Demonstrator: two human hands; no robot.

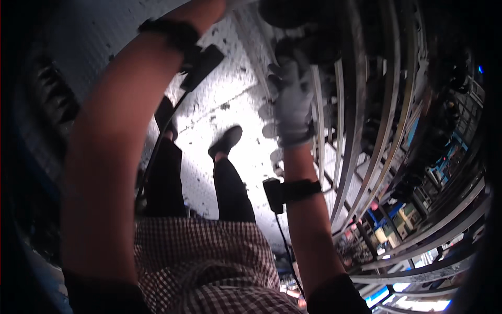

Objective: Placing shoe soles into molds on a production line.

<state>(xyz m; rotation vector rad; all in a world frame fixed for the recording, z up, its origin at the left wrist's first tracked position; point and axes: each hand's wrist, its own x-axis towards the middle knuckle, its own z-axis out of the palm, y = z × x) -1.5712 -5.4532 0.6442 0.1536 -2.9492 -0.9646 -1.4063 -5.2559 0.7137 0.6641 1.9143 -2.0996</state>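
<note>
My right hand wears a grey glove and reaches up along the side of a metal rack. Its fingers look stretched out and apart, though blurred, and their tips are close to a dark rounded thing in the shadow at the rack's end. Whether they touch it I cannot tell. Several pale rounded pieces stick out beside the glove. My left forearm bends up across the left side with a black strap near the wrist, and the left hand lies beyond the top edge.
Curved metal bars of the rack fill the right side, with more dark rounded things at the top. Below me is a bright textured metal floor strewn with dark bits. Cables hang from both wrist devices. Boxes show beyond the bars.
</note>
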